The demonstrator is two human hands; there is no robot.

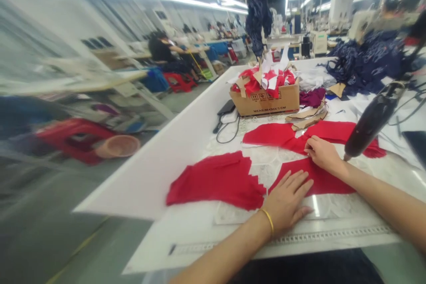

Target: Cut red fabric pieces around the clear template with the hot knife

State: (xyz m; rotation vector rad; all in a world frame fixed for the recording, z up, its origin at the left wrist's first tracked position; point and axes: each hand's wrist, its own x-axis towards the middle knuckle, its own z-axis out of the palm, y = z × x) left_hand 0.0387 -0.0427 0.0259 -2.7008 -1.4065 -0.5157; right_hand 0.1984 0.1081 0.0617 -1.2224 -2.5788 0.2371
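Observation:
My left hand (288, 197), with a yellow band at the wrist, lies flat with its fingers stretched out. Its fingertips rest on a red fabric piece (328, 182) on the table. Farther up, my right hand (322, 153) pinches the near edge of a second red fabric piece (273, 135), which looks gathered at the fingers. Another stack of red fabric pieces (213, 179) with stepped edges lies left of my left hand. Beside my right wrist hangs a dark handheld tool (369, 120) with a narrow tip pointing down.
A cardboard box (266, 104) of red and white scraps stands at the back, with a black device (226, 107) and cable beside it. Dark blue garments (369, 64) are heaped back right. A measuring tape (333, 234) runs along the table's (159, 239) front edge. A person (163, 49) sits far left.

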